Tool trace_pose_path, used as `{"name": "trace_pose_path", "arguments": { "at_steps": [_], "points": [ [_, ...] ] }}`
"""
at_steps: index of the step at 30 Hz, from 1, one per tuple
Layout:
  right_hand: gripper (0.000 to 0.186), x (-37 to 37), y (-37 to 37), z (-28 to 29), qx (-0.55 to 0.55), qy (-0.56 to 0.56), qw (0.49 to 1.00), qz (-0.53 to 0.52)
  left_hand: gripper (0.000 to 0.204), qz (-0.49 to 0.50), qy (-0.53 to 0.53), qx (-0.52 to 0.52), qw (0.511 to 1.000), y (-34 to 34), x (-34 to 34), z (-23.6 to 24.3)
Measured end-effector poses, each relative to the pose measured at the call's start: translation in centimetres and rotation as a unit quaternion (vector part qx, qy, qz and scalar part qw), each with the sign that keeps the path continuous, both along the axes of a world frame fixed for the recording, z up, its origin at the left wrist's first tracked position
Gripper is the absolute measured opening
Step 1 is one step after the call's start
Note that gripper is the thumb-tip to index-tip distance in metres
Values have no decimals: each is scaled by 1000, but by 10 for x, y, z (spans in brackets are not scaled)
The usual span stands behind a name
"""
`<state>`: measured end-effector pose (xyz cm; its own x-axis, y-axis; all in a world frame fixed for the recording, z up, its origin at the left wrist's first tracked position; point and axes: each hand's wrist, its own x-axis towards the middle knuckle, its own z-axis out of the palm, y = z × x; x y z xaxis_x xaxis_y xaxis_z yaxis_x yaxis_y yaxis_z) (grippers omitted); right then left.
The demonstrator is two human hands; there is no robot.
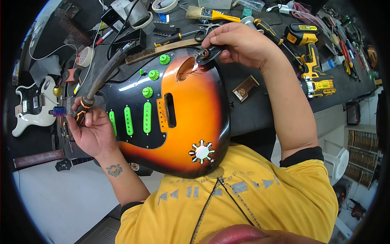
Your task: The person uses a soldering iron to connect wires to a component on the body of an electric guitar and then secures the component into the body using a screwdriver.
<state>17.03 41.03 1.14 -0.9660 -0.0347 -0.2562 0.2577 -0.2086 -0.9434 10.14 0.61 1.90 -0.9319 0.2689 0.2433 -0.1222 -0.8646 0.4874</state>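
Note:
A sunburst electric guitar body [195, 105] lies in front of me on the dark bench, its near edge against my shirt. It has a black pickguard [126, 87] with green knobs [153, 75] and green pickup covers [147, 118]. Above the oval jack cavity [186, 69], my right hand [239, 44] pinches a black jack plate [208, 56] with the output jack on it. A thin red wire [191, 73] runs from the cavity toward the jack. To the left, my left hand [95, 132] grips a soldering iron [84, 106] by its black-and-orange handle, its long grey barrel slanting up and away.
Right of the body lie a small dark-brown box [245, 88] and a yellow-black cordless drill [313, 65]. Behind are a wooden-handled wire brush [162, 49], a paintbrush [211, 15] and scissors [205, 31]. A small white guitar [35, 103] lies far left.

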Motion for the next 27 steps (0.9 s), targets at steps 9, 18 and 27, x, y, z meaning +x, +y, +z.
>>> {"name": "trace_pose_path", "arguments": {
  "at_steps": [9, 18, 27],
  "points": [
    [22, -2, 5, -5, 44, -9, 999, 19, 25, -5, -2, -2, 1000, 1, 0, 0],
    [19, 1, 5, -1, 103, -29, 992, 63, 25, -5, -6, -5, 1000, 4, 1, 1],
    [21, 5, 1, 8, 80, -18, 994, 66, 26, -10, -2, -8, 1000, 4, 1, 1]
  ]
}}
